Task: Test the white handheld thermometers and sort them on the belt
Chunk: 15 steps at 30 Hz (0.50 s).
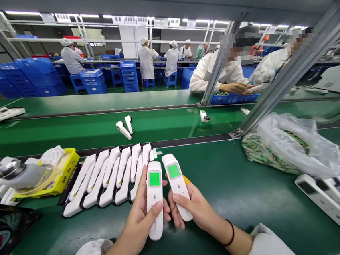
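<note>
My left hand [142, 214] is closed round a white infrared thermometer [154, 197], its thumb on the front below the lit green screen. My right hand [197, 205] grips a second infrared thermometer [179, 190], tilted a little to the left, with its screen also glowing green. The two are side by side, screens up, above the green worktable [222, 174]. Just left of my hands, a row of several white thermometers [102, 178] lies on its side, packed close together. The backs of both held thermometers are hidden by my fingers.
A green conveyor belt [163, 122] beyond carries a few white thermometers [124, 128]. At left stand a yellow basket [68, 169], a metal-lidded kettle-like pot [24, 173] and a black fan [8, 231]. At right are a plastic bag [298, 143], more thermometers [330, 200] and a metal post [284, 64]; co-workers sit opposite.
</note>
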Each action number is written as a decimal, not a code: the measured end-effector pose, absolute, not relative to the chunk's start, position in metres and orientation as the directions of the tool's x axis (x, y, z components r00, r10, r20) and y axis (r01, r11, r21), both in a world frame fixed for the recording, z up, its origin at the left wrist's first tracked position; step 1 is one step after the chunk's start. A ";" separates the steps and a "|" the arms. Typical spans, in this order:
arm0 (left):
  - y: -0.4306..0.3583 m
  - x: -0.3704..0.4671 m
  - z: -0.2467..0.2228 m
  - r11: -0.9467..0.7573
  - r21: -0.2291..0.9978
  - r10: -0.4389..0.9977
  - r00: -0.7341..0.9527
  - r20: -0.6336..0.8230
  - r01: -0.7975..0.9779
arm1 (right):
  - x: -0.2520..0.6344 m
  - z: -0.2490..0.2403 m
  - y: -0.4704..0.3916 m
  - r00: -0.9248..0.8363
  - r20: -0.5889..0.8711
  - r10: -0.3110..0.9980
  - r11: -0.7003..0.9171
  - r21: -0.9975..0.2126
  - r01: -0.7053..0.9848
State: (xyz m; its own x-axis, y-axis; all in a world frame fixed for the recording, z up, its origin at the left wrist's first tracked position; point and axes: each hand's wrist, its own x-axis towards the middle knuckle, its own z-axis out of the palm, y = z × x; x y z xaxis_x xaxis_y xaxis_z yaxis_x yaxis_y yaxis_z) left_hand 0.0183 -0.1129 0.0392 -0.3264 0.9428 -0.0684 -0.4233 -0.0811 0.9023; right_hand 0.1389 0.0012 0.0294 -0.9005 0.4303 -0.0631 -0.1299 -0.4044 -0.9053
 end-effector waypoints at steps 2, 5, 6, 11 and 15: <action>-0.113 0.019 0.039 -0.083 0.899 0.947 -0.316 -0.064 -0.431 | 0.142 0.025 -0.003 -0.911 -0.046 0.409 -0.397 -0.908 -0.133; -0.114 0.020 0.039 -0.082 0.900 0.949 -0.310 -0.061 -0.428 | 0.145 0.021 -0.006 -0.907 -0.026 0.420 -0.385 -0.910 -0.152; -0.114 0.019 0.039 -0.079 0.903 0.949 -0.310 -0.063 -0.423 | 0.146 0.020 -0.006 -0.910 -0.024 0.413 -0.397 -0.905 -0.156; -0.116 0.017 0.036 -0.094 0.903 0.956 -0.292 -0.036 -0.420 | 0.145 0.020 -0.005 -0.933 -0.032 0.358 -0.447 -0.883 -0.141; -0.115 0.019 0.033 -0.144 0.863 0.968 -0.248 0.023 -0.484 | 0.144 0.018 -0.003 -0.935 -0.006 0.353 -0.428 -0.890 -0.156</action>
State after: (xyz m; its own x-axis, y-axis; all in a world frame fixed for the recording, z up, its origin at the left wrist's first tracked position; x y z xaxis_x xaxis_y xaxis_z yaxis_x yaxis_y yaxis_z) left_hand 0.0192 -0.1150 0.0332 -0.2483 0.9684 0.0228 -0.4838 -0.1444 0.8632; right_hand 0.1440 -0.0033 0.0183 -0.9354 0.3534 -0.0064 -0.1556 -0.4278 -0.8904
